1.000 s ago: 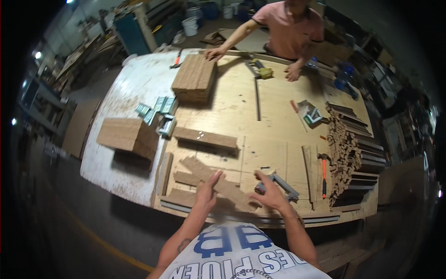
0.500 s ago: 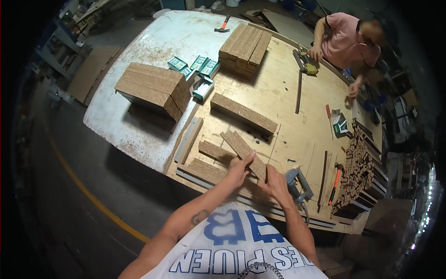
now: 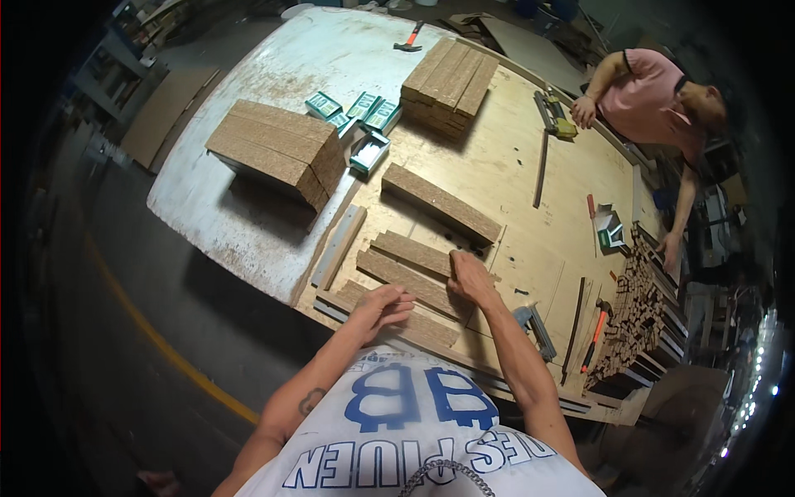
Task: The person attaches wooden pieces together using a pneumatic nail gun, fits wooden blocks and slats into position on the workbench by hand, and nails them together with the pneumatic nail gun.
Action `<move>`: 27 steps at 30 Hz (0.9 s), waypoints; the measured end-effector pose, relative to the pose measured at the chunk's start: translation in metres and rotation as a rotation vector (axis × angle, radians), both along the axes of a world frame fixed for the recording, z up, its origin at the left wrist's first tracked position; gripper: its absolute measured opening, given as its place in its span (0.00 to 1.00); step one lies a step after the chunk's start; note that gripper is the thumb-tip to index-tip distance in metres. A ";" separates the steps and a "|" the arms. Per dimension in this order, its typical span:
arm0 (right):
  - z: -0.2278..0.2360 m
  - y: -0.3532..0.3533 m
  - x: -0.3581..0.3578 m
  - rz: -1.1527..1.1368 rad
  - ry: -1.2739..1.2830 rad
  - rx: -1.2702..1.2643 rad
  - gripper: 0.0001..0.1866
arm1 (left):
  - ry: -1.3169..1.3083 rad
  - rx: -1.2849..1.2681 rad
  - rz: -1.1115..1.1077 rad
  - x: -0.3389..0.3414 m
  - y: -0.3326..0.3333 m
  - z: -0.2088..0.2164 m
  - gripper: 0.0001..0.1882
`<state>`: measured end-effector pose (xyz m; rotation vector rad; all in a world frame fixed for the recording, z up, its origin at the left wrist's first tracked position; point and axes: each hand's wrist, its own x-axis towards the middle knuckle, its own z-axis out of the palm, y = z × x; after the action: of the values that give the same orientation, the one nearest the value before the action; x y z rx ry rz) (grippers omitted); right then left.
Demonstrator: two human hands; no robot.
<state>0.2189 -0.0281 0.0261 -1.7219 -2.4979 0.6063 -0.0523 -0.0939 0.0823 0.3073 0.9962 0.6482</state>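
Three particleboard strips lie roughly parallel in front of me: a far strip (image 3: 414,253), a middle strip (image 3: 406,282) and a near strip (image 3: 432,330). My right hand (image 3: 472,280) grips the right end of the far strip, fingers curled down over it. Over the near strip is my left hand (image 3: 383,310), its fingers loosely stretched and holding nothing. Beyond the strips rests a long particleboard block (image 3: 439,204). A wooden fence with a metal edge (image 3: 338,248) stands at the strips' left.
Two particleboard stacks (image 3: 277,149) (image 3: 451,79) flank green-and-white boxes (image 3: 364,108). A nail gun (image 3: 537,330) and an orange-handled hammer (image 3: 595,335) lie right, before piled strips (image 3: 633,311). Another hammer (image 3: 409,38) lies far off. A co-worker (image 3: 646,99) leans at the right edge, near another nail gun (image 3: 555,116).
The strip I held up in both hands now lies on the table beyond the middle strip. My left hand has let go and moved left. The co-worker's arm reaches lower, toward the pile.
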 end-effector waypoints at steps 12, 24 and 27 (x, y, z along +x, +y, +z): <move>-0.016 -0.007 -0.010 -0.114 -0.055 0.014 0.25 | 0.095 -0.030 0.084 -0.004 0.007 -0.007 0.21; -0.015 -0.014 -0.005 -0.121 0.008 0.045 0.22 | 0.137 0.010 0.010 -0.004 0.007 -0.005 0.22; -0.016 -0.015 -0.006 -0.146 -0.013 0.024 0.23 | 0.170 0.002 -0.003 -0.009 0.007 -0.011 0.21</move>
<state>0.2132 -0.0435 0.0105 -1.8836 -2.3507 0.5529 -0.0609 -0.0866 0.0709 0.3707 1.1570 0.6276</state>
